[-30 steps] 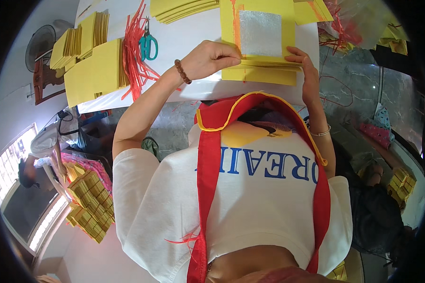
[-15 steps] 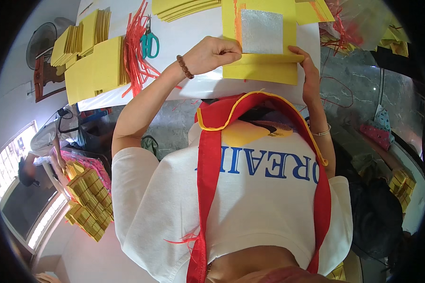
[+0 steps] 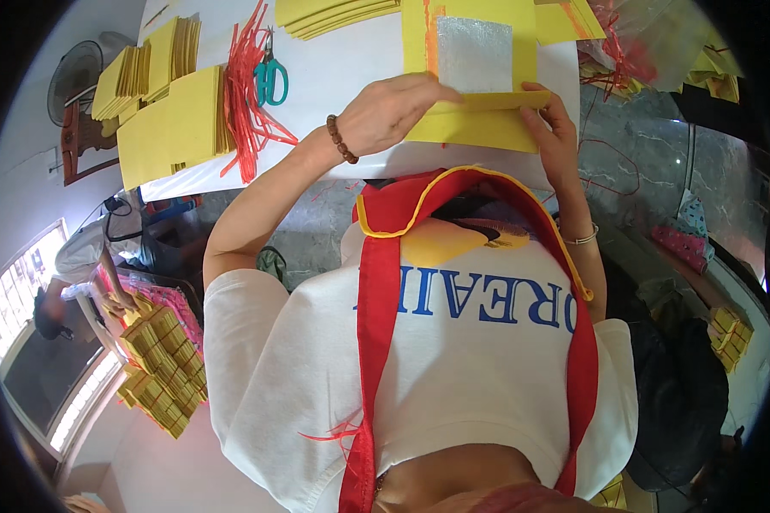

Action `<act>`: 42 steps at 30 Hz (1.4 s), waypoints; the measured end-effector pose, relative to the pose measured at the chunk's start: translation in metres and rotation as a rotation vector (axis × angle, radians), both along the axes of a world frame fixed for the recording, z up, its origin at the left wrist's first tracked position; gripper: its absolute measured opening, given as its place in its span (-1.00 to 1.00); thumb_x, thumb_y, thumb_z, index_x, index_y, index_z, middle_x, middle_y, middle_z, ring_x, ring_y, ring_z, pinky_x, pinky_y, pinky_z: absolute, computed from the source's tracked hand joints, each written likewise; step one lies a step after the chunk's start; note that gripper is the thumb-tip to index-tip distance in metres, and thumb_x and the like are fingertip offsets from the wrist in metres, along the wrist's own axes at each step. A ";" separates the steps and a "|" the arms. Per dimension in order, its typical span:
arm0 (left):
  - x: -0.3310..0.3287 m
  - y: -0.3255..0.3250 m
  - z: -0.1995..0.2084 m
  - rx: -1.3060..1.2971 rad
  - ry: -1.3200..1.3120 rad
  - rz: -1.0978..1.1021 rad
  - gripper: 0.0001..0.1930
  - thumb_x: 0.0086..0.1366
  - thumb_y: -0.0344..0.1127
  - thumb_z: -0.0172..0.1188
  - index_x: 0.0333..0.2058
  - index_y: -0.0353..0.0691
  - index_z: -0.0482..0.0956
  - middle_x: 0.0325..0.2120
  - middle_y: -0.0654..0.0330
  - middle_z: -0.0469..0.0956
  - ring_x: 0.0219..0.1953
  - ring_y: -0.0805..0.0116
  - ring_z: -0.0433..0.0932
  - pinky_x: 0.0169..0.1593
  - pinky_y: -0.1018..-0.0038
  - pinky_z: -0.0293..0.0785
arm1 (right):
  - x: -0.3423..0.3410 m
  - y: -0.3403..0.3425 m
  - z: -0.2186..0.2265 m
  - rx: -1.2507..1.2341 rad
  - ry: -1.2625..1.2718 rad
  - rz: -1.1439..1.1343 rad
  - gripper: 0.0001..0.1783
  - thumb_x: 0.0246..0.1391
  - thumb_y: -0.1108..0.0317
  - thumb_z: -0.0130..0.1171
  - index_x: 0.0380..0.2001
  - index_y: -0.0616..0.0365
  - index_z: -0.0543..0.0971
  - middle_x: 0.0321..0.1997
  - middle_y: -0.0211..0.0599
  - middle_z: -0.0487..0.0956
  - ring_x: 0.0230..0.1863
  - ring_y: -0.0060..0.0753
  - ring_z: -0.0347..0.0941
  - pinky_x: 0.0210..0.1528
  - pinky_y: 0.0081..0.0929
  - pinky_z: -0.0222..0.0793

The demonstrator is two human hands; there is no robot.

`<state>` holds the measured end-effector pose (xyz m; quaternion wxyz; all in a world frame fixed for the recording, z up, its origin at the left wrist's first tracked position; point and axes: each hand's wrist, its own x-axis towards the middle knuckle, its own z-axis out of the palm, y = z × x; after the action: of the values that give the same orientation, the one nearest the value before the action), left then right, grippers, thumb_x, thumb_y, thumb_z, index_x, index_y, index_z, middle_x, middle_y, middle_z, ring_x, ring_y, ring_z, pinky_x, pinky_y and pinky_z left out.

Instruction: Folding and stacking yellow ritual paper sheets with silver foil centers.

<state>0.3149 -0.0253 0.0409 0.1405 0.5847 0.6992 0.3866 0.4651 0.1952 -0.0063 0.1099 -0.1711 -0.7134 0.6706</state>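
Note:
A yellow paper sheet point(image 3: 479, 134) lies at the near edge of the white table, with a narrow strip folded over across it. A silver foil-like patch point(image 3: 475, 56) and an orange strip point(image 3: 431, 43) show on the sheet beyond the fold. My left hand point(image 3: 393, 111), a beaded bracelet at its wrist, reaches over the left part of the folded strip. Its fingers are stretched out along the strip, the tips slightly blurred. My right hand point(image 3: 556, 132) pinches the right end of the strip between thumb and fingers.
Teal-handled scissors point(image 3: 270, 81) and a bundle of red ties point(image 3: 245, 103) lie left of the sheet. Yellow paper stacks point(image 3: 180, 120) stand farther left, and more yellow sheets point(image 3: 338, 17) lie at the back. Another person point(image 3: 81, 256) is beside bundled yellow stacks point(image 3: 162, 363) at far left.
My left hand has slid to the right over the fold and its fingers have straightened from a closed pinch. My right thumb has come onto the strip's near side.

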 end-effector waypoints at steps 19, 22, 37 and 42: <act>-0.003 -0.002 0.009 -0.128 0.049 -0.165 -0.55 -0.01 -0.25 0.27 -0.11 -0.15 0.38 -0.25 0.07 0.41 -0.16 0.09 0.39 -0.11 0.32 0.34 | 0.001 0.002 -0.001 -0.029 -0.030 0.003 -0.79 0.06 0.37 0.08 -0.23 0.21 0.50 0.03 -0.32 0.39 0.07 -0.49 0.26 0.08 -0.57 0.16; -0.005 -0.002 0.006 -0.101 0.045 -0.160 -0.66 0.08 -0.28 0.20 -0.14 -0.17 0.41 -0.30 0.08 0.43 -0.22 0.10 0.42 -0.15 0.32 0.35 | 0.001 0.005 0.005 -0.056 0.010 0.028 -0.76 0.08 0.35 0.03 -0.17 0.17 0.48 0.05 -0.32 0.39 0.07 -0.49 0.26 0.11 -0.56 0.12; -0.006 0.000 0.003 -0.071 -0.016 0.062 -0.78 0.19 -0.38 -0.01 -0.17 -0.22 0.42 -0.38 0.06 0.47 -0.42 0.15 0.44 -0.30 0.37 0.38 | -0.002 0.012 -0.015 -0.077 -0.073 -0.023 -0.71 0.04 0.29 0.13 -0.16 0.14 0.48 -0.16 -0.46 0.51 -0.12 -0.61 0.35 0.15 -0.43 0.01; -0.002 -0.004 0.011 -0.056 0.353 -0.139 -0.63 0.07 -0.32 0.16 -0.08 -0.10 0.44 -0.22 0.14 0.45 -0.27 0.19 0.42 -0.16 0.39 0.36 | -0.002 0.012 -0.016 -0.076 -0.050 -0.027 -0.72 0.04 0.29 0.12 -0.16 0.13 0.48 -0.17 -0.47 0.52 -0.14 -0.62 0.36 0.14 -0.45 0.02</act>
<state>0.3132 -0.0293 0.0518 0.0584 0.6861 0.6815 0.2478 0.4630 0.2068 -0.0221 0.0946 -0.2015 -0.6877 0.6910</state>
